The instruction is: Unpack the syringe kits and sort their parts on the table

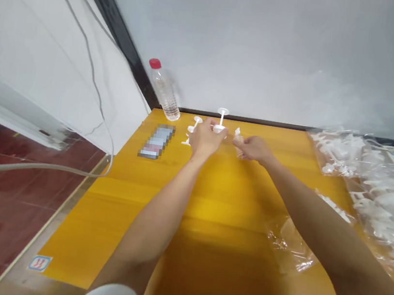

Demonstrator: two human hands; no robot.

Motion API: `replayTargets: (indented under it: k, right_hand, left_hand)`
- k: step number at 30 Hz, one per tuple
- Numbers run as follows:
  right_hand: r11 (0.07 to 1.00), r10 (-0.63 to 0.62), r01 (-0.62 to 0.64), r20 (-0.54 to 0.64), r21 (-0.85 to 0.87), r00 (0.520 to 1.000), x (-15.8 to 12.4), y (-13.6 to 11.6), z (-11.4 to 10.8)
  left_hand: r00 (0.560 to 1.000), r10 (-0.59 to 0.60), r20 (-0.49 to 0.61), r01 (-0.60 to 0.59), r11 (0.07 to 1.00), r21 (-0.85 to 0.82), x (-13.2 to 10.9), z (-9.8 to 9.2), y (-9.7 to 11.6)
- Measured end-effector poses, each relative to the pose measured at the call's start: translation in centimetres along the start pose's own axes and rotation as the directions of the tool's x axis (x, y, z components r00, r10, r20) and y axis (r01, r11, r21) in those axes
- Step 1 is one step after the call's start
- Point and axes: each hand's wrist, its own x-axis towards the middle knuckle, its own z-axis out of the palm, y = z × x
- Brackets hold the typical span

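Bright, fairly even light fills the view; its source is out of frame. The counter (115,204) glows a saturated yellow between the forearms, then darkens into a broad soft shadow at the bottom. The bottle (167,97) casts a faint shadow on the pale panel (255,43) behind it. Sharp glints break up the clear bag (290,241). The white piece (220,130) in the left hand (206,140) looks washed out; the right hand (252,148) is slightly soft. Wide-angle stretch leans the edges outward, the top right corner darkens, and the phone (158,141) is pixelated.
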Motion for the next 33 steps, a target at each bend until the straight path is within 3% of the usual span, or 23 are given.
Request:
replayTargets:
  k: [2, 4, 10, 21, 33]
  right_hand:
    - [0.997, -0.015, 0.013, -0.02, -0.075, 1.0, 1.1, -0.8, 0.7]
    - [0.997, -0.022, 0.019, -0.031, -0.077, 0.999, 2.2, -1.4, 1.2]
    - [0.998, -0.019, 0.019, -0.014, -0.058, 1.0, 4.1, -1.6, 1.0]
    - [1.0, -0.012, 0.012, 0.008, 0.021, 1.0, 3.6, 0.2, -0.1]
    - [0.993, -0.048, 0.046, 0.024, 0.109, 0.999, 5.2, 0.2, 0.6]
  left_hand:
    - [1.0, 0.003, -0.023, 0.002, 0.978, 0.209, 1.9, 1.3, 0.9]
    - [1.0, 0.016, -0.014, -0.011, 0.948, 0.317, 3.1, 2.2, 1.2]
    - [0.992, 0.102, 0.078, -0.126, 0.901, 0.416, 5.3, 3.3, 0.4]
    - [0.97, 0.144, 0.197, -0.22, 0.865, 0.451, 6.3, 4.3, -0.6]
    - [0.945, 0.142, 0.295, -0.22, 0.943, 0.249, 7.8, 2.6, -1.0]
